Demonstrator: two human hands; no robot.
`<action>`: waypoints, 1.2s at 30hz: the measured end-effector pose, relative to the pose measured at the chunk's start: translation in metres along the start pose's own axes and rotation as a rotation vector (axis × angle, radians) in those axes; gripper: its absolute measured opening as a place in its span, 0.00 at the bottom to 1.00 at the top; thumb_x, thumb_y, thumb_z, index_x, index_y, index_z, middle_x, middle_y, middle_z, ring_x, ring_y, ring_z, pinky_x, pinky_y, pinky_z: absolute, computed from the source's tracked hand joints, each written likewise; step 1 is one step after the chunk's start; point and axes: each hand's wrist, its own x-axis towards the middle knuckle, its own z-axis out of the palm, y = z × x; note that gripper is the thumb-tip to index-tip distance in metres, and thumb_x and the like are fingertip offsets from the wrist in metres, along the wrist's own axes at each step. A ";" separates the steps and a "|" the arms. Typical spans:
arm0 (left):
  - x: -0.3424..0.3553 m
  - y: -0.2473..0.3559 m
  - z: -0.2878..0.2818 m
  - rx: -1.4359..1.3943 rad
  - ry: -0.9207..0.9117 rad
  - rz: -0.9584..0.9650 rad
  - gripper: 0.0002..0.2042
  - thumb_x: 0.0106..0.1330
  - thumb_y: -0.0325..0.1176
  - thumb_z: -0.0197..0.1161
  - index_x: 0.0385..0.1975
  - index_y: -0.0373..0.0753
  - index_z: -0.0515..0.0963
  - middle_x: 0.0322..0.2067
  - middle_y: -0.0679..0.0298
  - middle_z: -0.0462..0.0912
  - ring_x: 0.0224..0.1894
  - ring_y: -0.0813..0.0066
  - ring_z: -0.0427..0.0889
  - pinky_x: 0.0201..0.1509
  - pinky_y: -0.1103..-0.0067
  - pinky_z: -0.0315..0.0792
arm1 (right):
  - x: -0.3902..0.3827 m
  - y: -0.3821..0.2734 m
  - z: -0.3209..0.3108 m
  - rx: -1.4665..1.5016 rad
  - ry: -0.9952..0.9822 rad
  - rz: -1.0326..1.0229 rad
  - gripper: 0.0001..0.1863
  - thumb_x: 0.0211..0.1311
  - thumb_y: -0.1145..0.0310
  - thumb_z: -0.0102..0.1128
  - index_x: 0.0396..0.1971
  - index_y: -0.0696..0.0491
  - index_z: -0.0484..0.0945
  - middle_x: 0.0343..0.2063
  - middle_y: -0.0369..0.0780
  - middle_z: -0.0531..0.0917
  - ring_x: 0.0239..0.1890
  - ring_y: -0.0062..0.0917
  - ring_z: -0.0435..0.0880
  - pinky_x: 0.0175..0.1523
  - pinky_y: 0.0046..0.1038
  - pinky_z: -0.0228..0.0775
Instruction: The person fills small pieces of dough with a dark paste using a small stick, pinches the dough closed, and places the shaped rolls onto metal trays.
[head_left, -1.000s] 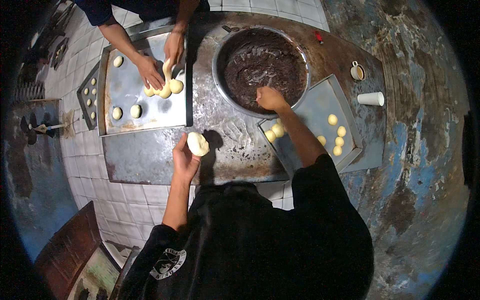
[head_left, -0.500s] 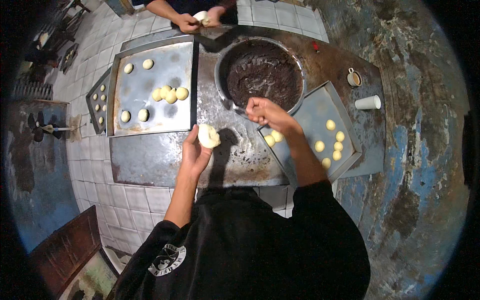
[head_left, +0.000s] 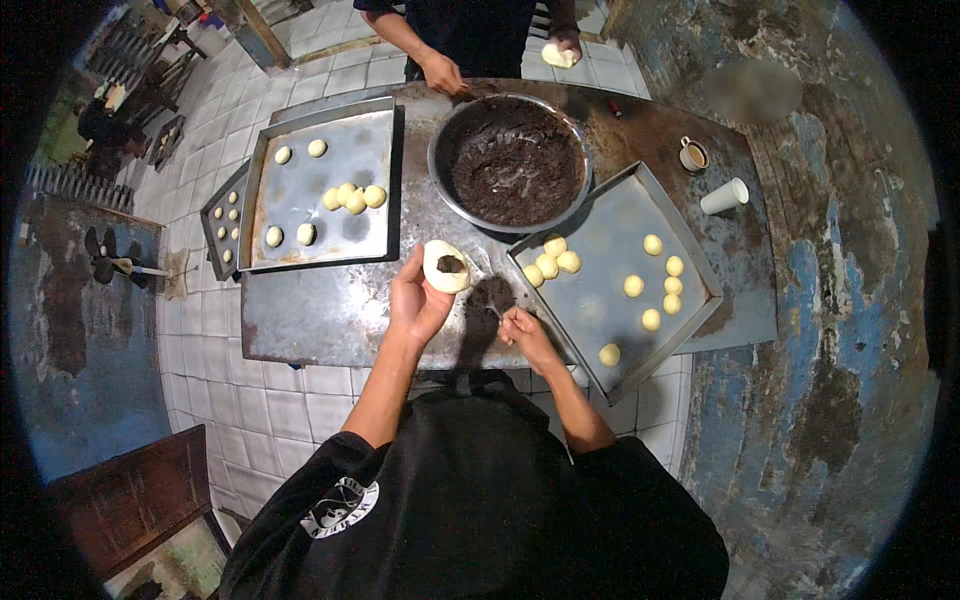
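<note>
My left hand (head_left: pixel 418 298) grips a flattened piece of pale dough (head_left: pixel 438 277) with a dark lump of filling (head_left: pixel 449 265) in its middle. To its right and lower, my right hand (head_left: pixel 522 332) is closed on a thin metal spoon (head_left: pixel 494 306), angled up toward the dough. Beyond both hands stands a wide metal bowl (head_left: pixel 444 195) of dark crumbly mixture (head_left: pixel 514 170). A metal tray (head_left: pixel 705 312) with several round dough balls (head_left: pixel 633 286) lies to the right, and another tray (head_left: pixel 262 151) with dough balls (head_left: pixel 355 201) is at the left.
A metal table (head_left: pixel 290 320) carries everything, with a smaller tray (head_left: pixel 218 254) at far left, a small cup (head_left: pixel 693 154) and a white tumbler (head_left: pixel 724 197) at right. Across the table stands a person (head_left: pixel 450 30), one hand on the edge, the other holding dough (head_left: pixel 557 55).
My right hand has left the bowl, moving down toward the left hand; dark filling now shows on my dough. The person opposite has moved back from the left tray, carrying dough.
</note>
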 end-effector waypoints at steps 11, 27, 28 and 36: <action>-0.041 0.000 0.005 0.268 -0.021 -0.023 0.21 0.70 0.43 0.59 0.51 0.31 0.75 0.50 0.52 0.83 0.53 0.61 0.81 0.62 0.68 0.73 | 0.016 -0.127 0.107 0.086 0.002 -0.098 0.27 0.67 0.69 0.65 0.64 0.53 0.72 0.59 0.42 0.80 0.60 0.37 0.79 0.62 0.37 0.72; -0.122 0.150 0.000 0.769 0.160 0.692 0.20 0.60 0.21 0.71 0.54 0.30 0.79 0.43 0.62 0.83 0.49 0.76 0.81 0.57 0.79 0.74 | 0.036 -0.165 0.299 -0.717 -0.075 -0.728 0.14 0.66 0.76 0.63 0.51 0.57 0.84 0.45 0.47 0.86 0.41 0.33 0.88 0.46 0.31 0.79; -0.122 0.161 -0.007 0.619 0.202 0.827 0.18 0.61 0.21 0.71 0.51 0.30 0.80 0.43 0.62 0.83 0.48 0.76 0.81 0.55 0.79 0.75 | 0.038 -0.163 0.322 -0.723 -0.111 -0.728 0.14 0.66 0.76 0.63 0.51 0.57 0.84 0.45 0.47 0.86 0.41 0.33 0.88 0.46 0.31 0.79; -0.164 0.237 0.003 0.407 -0.047 0.755 0.12 0.75 0.34 0.61 0.47 0.29 0.80 0.50 0.52 0.85 0.50 0.75 0.82 0.57 0.77 0.75 | 0.060 -0.147 0.434 -0.980 -0.037 -0.893 0.11 0.64 0.77 0.66 0.45 0.59 0.83 0.39 0.43 0.83 0.37 0.28 0.85 0.44 0.25 0.78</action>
